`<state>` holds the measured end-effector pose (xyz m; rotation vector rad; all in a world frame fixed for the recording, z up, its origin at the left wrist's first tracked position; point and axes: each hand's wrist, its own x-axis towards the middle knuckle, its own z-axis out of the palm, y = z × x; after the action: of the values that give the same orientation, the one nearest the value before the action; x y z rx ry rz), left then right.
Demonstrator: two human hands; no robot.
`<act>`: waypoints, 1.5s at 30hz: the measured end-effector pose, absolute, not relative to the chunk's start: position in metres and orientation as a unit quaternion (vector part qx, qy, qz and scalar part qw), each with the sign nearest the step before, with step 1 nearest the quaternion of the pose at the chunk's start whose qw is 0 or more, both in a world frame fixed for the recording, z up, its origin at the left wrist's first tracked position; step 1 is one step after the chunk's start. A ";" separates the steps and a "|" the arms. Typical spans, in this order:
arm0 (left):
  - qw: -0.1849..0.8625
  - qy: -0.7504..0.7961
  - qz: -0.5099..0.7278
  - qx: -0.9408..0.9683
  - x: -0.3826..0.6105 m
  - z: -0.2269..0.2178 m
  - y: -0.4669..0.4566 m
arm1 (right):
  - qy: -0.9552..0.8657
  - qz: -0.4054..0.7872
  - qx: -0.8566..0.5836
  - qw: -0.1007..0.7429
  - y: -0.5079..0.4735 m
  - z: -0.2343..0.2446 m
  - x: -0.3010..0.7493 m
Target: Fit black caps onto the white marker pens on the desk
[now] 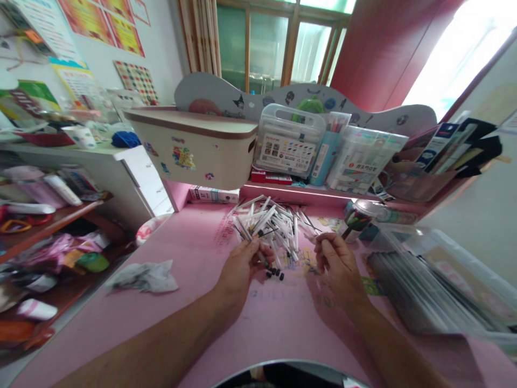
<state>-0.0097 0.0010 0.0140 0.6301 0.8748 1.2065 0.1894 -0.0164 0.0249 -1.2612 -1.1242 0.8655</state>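
Note:
On the pink desk (194, 318) lies a loose heap of white pen barrels (278, 218), with thin dark sticks among them. My left hand (241, 264) is closed at the heap's near left edge, its fingers wrapped around a pen barrel (243, 228) that points up and away. Just right of those fingertips sit several small black caps (275, 273). To the right of the heap, my right hand (337, 261) is closed in a pinch. A small pale piece (310, 237) shows at its fingertips, too blurred to name.
A crumpled white tissue (143, 276) lies at left. A clear plastic box (428, 291) of long grey-clear sleeves stands at right, near a jar of pens (357, 218). Behind, a shelf carries a beige bin (197, 148) and marker cases (288, 143).

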 end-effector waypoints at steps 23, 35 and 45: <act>0.715 0.384 0.449 0.375 -0.003 0.009 -0.008 | -0.769 0.152 -0.607 0.131 -0.008 0.016 0.227; 0.706 0.387 0.389 0.448 0.003 0.006 -0.020 | -0.635 0.385 -0.532 0.407 -0.014 0.030 0.200; 0.693 0.406 0.343 0.487 0.004 0.006 -0.025 | -0.562 0.422 -0.507 0.499 -0.016 0.028 0.195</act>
<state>0.0036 -0.0253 0.0058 1.0890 0.9080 0.7652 0.1953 -0.0165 0.0276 -1.2271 -1.3594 1.0219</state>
